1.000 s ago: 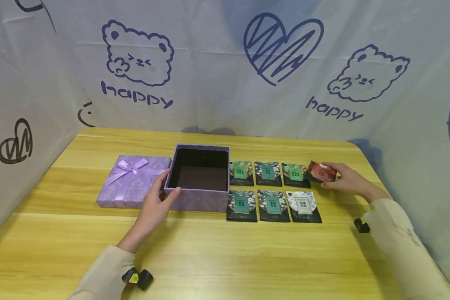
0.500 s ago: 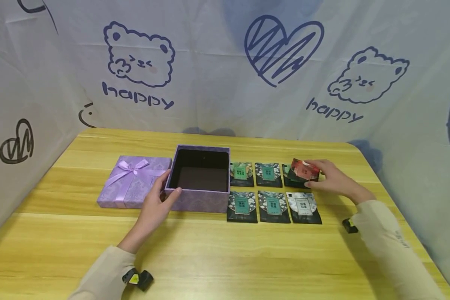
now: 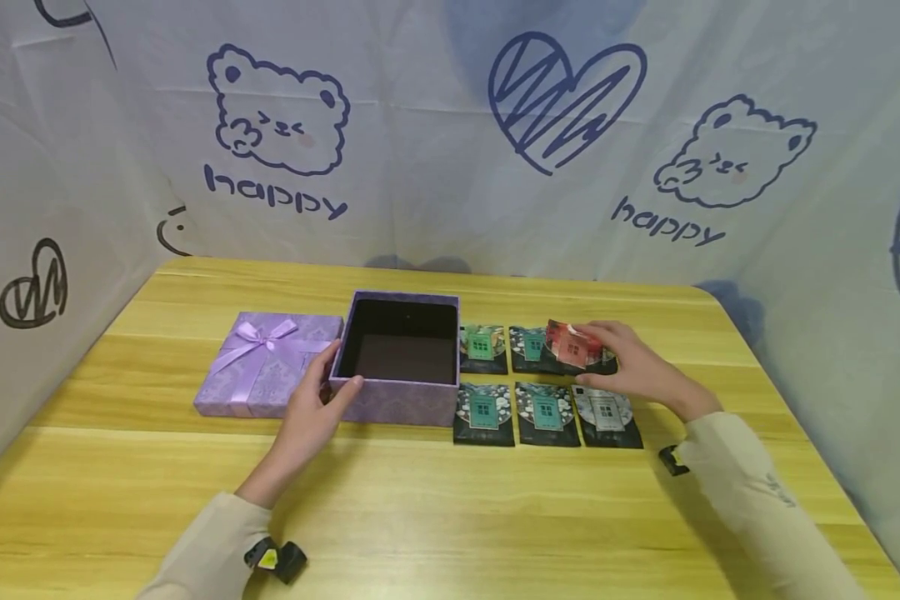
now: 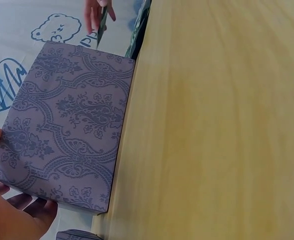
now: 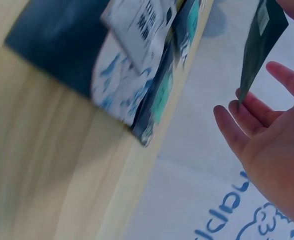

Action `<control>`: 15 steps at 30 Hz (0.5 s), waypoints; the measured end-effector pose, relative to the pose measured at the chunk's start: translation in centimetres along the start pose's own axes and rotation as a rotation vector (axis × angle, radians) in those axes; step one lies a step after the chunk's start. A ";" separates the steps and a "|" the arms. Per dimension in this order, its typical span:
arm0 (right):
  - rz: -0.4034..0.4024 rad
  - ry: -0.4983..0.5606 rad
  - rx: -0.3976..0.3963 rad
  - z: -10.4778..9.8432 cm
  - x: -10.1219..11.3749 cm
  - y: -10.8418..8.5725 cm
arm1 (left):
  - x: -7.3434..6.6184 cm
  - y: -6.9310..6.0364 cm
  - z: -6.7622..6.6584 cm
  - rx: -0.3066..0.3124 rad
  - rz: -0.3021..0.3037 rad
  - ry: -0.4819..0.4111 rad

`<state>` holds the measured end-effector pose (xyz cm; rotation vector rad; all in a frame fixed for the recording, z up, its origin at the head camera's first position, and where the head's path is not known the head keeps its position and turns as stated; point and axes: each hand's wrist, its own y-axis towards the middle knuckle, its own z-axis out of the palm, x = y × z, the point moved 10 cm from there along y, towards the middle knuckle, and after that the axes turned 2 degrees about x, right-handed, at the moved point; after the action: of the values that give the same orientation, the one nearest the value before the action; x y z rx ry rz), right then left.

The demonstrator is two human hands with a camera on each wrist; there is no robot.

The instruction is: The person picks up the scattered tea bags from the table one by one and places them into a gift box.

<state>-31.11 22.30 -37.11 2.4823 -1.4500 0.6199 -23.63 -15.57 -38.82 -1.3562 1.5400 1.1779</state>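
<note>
My left hand [image 3: 313, 421] grips the front left corner of an open purple patterned box [image 3: 401, 402]. Its fingers lie along the box's left side, and its thumb is at the front rim. In the left wrist view the patterned box wall [image 4: 72, 120] stands between the thumb and fingers. A red and black sachet [image 3: 572, 346] is pinched in my right hand [image 3: 633, 362], tilted above the back row of sachets. The sachet's dark back [image 5: 260, 47] shows in the right wrist view. It partly covers the back middle teal sachet [image 3: 525, 343] and most of the one right of it.
A purple lid [image 3: 228, 379] with a ribbon bow lies left of the box. In front of the right hand is a white and black sachet [image 3: 607, 417], beside several teal and black ones [image 3: 547, 412]. A green sachet [image 3: 482, 346] lies against the box. Printed cloth [image 3: 420, 167] surrounds the wooden table [image 3: 420, 517].
My right hand has carried the red sachet leftward, from right of the back row to over its right and middle sachets. The left hand and box have stayed put.
</note>
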 end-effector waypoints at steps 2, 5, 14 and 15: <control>-0.008 -0.008 -0.010 0.0 0.5 0.1 | 0.0 0.0 0.0 0.002 -0.002 -0.005; -0.025 -0.013 -0.025 0.0 1.3 0.3 | 0.1 0.0 0.0 0.004 -0.003 -0.005; -0.030 0.010 -0.008 0.3 2.6 1.0 | 0.2 0.0 0.1 0.004 -0.011 0.001; -0.030 0.014 -0.001 0.3 2.7 1.1 | 0.2 0.0 0.1 0.004 -0.011 0.002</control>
<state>-30.82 19.48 -36.23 2.4896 -1.4049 0.6292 -23.69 -15.54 -39.03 -1.3618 1.5336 1.1664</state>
